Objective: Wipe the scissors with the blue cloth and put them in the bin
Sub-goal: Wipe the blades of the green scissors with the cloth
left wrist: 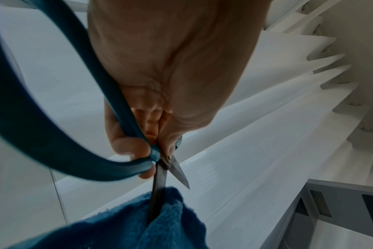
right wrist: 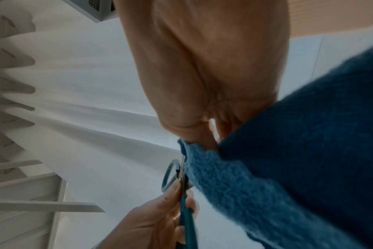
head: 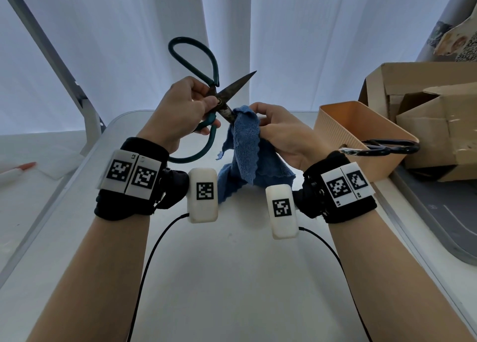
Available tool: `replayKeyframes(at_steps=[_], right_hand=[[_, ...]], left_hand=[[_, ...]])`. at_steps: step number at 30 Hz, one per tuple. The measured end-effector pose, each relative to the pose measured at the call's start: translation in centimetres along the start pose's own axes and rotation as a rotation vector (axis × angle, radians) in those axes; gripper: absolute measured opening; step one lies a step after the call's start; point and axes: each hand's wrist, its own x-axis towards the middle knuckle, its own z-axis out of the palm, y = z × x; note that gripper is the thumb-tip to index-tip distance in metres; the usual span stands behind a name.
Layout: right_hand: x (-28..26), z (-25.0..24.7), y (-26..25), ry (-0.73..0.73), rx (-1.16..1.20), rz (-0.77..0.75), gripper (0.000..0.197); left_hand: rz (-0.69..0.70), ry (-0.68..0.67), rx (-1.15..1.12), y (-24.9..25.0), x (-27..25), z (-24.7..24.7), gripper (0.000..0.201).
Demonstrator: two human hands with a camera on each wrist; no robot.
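The left hand [head: 180, 109] grips the teal-handled steel scissors [head: 219, 101] at the pivot, blades spread, held above the white table [head: 232, 264]. The right hand [head: 281, 132] pinches the blue knitted cloth [head: 245, 140] around the nearer, lower blade, the rest of the cloth hanging to the tabletop. The wiping step seems under way. Next, the cloth should be drawn along each blade, then the scissors carried right to the peach plastic bin [head: 335, 125].

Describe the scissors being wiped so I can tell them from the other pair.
Above the white table, the left hand holds them open by the pivot. These scissors have teal loops; the black-handled pair lies across the bin.
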Motion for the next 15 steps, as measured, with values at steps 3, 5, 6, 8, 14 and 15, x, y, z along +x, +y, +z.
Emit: replayKeyframes(at_steps=[3,5,6,8,14,15], right_hand=[[-0.13,-0.28,-0.03,-0.028,-0.027,-0.003,0.032],[-0.26,-0.41,-0.12,-0.028,-0.047,0.0,0.036],[-0.25,-0.45,-0.12,-0.027,-0.06,-0.001,0.036],[-0.15,-0.4,-0.05,-0.024,-0.093,-0.003,0.036],[-0.12,-0.22,-0.05,0.039,-0.067,0.004,0.025],[-0.13,-0.21,-0.05,0.05,-0.049,-0.004,0.024]], left_hand=[[0.011,0.011,-0.001,0.03,-0.06,0.06,0.01],[0.015,0.02,-0.003,0.03,-0.02,0.06,0.01],[0.014,0.022,-0.003,0.01,-0.01,0.06,0.01],[0.015,0.025,-0.005,-0.04,0.02,0.04,0.01],[0.004,0.044,-0.022,-0.18,0.19,-0.53,0.014],[0.004,0.047,-0.023,-0.2,0.2,-0.66,0.015]])
